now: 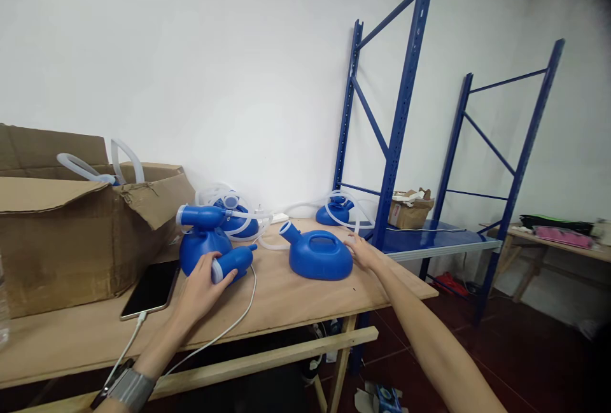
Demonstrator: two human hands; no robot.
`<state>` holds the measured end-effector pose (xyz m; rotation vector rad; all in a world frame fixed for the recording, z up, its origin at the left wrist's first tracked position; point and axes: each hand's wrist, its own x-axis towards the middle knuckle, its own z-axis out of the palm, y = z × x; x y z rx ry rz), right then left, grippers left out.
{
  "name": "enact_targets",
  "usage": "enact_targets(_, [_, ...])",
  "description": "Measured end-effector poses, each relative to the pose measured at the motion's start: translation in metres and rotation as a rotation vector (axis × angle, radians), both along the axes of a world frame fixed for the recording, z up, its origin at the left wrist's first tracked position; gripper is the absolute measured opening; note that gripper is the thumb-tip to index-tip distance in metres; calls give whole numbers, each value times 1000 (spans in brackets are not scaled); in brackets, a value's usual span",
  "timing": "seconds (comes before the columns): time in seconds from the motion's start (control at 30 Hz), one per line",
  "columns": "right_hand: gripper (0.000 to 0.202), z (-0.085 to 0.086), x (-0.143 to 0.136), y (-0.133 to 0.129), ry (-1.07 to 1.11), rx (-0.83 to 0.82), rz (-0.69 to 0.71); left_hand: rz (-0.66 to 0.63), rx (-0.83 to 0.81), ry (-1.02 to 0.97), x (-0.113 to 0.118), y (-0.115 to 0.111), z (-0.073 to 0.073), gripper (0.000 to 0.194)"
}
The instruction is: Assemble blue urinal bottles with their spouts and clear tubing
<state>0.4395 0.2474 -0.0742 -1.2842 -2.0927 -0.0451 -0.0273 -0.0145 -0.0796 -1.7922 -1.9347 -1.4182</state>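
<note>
A small blue plastic bottle-shaped piece (pixel 239 261) with a whitish rim and a narrow nozzle tip is gripped in my left hand (pixel 206 282), thumb and fingers around its rim end. It tilts over the table, in front of another blue jug (pixel 195 251). On that jug lies a similar blue piece (pixel 203 216) joined to a clear tube. Right of centre stands a blue jug (pixel 321 263) with a built-in handle and an angled, white-rimmed neck. My right hand (pixel 361 252) is at its right end, fingers stretched towards it; the fingertips are partly hidden. A white tube (pixel 357 223) passes close behind that hand.
The wooden table (pixel 296 301) carries a cardboard box (pixel 71 247) with tubes sticking out, a phone (pixel 151 289) on a white cable (pixel 238 317), and more blue jugs with tubes (pixel 333 212) at the wall. A blue metal rack (pixel 398 114) rises at the right.
</note>
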Motion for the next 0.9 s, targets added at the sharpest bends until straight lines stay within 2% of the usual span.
enact_targets(0.13, [54, 24, -7, 5, 284, 15, -63, -7, 16, 10, 0, 0, -1, 53])
enact_targets(0.23, [65, 46, -19, 3, 400, 22, -57, -6, 9, 20, -1, 0, -1, 54])
enact_targets(0.33, [60, 68, -41, -13, 449, -24, 84, 2, -3, 27, -2, 1, -2, 55])
enact_targets(0.43, [51, 89, -73, -39, 528, -121, 357, -7, -4, 27, -2, 1, -3, 55])
enact_targets(0.53, [45, 104, -108, -64, 478, -108, 456, -26, 21, 27, 0, 0, -2, 54])
enact_targets(0.63, [41, 107, -145, -85, 432, -109, 552, -45, 84, 10, 1, -2, 0, 54])
enact_targets(0.77, [35, 98, -188, -107, 320, -112, 691, -36, 191, -80, 0, -6, 0, 56])
enact_targets(0.9, [25, 87, -212, -122, 156, -65, 717, 31, 253, -145, -2, -9, -3, 60])
